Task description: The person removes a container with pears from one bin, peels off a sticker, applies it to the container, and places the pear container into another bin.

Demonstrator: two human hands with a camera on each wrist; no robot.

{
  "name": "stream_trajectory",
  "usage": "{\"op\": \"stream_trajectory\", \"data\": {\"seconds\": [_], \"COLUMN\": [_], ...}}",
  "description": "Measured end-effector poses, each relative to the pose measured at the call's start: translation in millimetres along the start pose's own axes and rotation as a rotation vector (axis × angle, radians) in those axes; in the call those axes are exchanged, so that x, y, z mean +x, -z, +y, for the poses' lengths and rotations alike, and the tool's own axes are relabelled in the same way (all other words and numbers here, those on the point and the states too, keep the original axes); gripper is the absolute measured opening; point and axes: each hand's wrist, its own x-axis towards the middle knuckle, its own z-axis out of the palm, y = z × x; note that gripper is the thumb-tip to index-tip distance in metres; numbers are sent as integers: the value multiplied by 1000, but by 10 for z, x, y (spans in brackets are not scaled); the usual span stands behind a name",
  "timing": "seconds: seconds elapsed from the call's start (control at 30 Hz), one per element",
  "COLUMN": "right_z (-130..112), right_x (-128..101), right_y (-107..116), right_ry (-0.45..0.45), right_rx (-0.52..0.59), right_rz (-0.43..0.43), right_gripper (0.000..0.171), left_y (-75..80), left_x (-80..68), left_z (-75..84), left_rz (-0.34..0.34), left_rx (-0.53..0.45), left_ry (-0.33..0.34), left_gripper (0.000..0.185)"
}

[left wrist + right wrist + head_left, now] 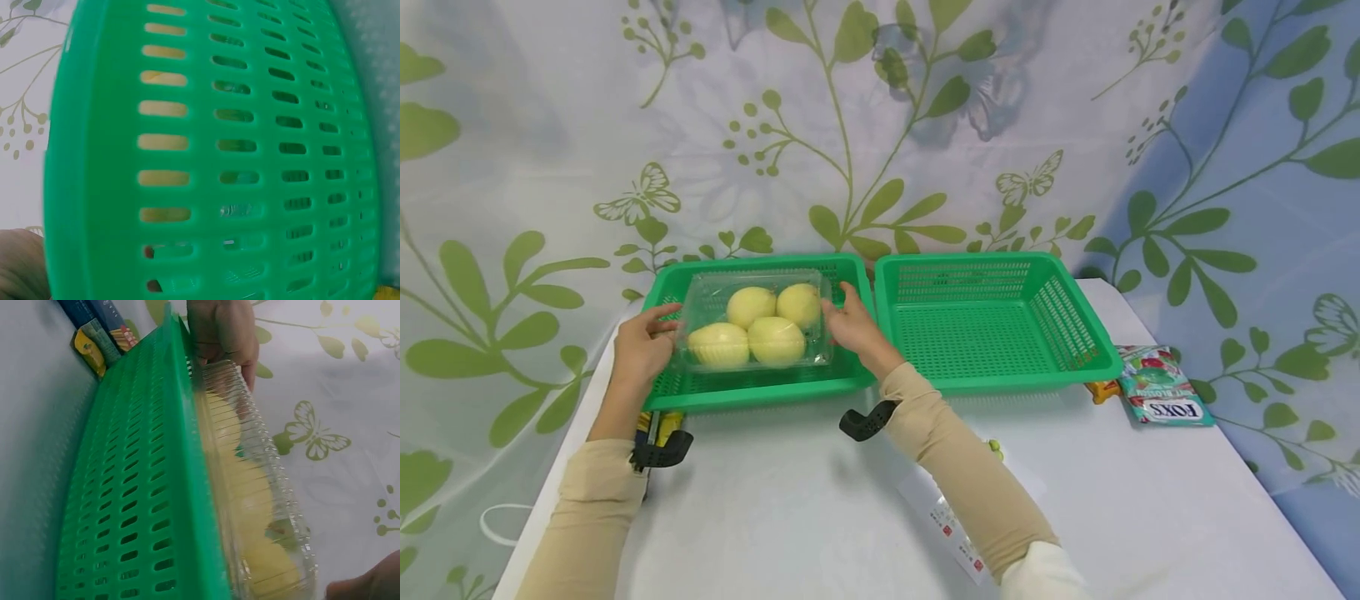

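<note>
A clear plastic clamshell box [706,302] holds several pale yellow fruits [777,340]. It lies tilted inside the left green basket [760,398], with its upper part above the basket's rim in the right wrist view. My left hand [643,346] grips the box's left end, and my right hand [852,327] holds the right end with the thumb near the lid. Through the basket wall [112,156] in the left wrist view, the yellow of the fruits shows behind the slots. The undersides of both hands' grips are hidden.
Right beside it stands a second green basket [1000,385]. A Fox's candy bag [1163,392] and an orange packet [1103,390] lie at its right. Blue and yellow packages [668,427] show near my left wrist. A printed paper [951,529] lies under my right forearm. A floral curtain [880,125] hangs behind.
</note>
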Motion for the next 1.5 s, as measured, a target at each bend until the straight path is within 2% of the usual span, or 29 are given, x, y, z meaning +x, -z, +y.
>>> {"op": "stream_trajectory", "data": {"seconds": [0.1, 0.27, 0.4, 0.73, 0.9, 1.07, 1.2, 1.33, 1.5], "right_z": [12, 20, 19, 9, 2, -21, -31, -37, -29], "right_x": [4, -14, -29, -49, -61, -63, -54, -66, -82], "right_y": [-2, 11, 22, 35, 54, 77, 104, 134, 147], "right_ry": [-2, 13, 28, 32, 27, 25, 15, 11, 14], "right_rx": [-10, -115, -125, -70, 36, 113, 132, 138, 155], "right_rz": [16, 42, 42, 71, 70, 84, 92, 88, 90], "right_gripper": [63, 58, 58, 59, 57, 55, 51, 51, 51], "left_y": [-4, -7, 2, 12, 33, 81, 131, 165, 172], "left_x": [-9, -21, -24, -36, -26, 14, 34, 32, 17], "left_z": [-2, 0, 1, 16, 2, -68, -122, -137, -128], "left_rz": [-2, -12, -20, -24, -32, -88, -175, -216, -223], "left_rx": [15, 16, 11, -5, -57, -166, -351, -488, -499], "left_ry": [-16, -20, -22, -27, -20, -26, -8, 15, 30], "left_gripper": [55, 55, 56, 52, 51, 53, 53, 54, 56]}}
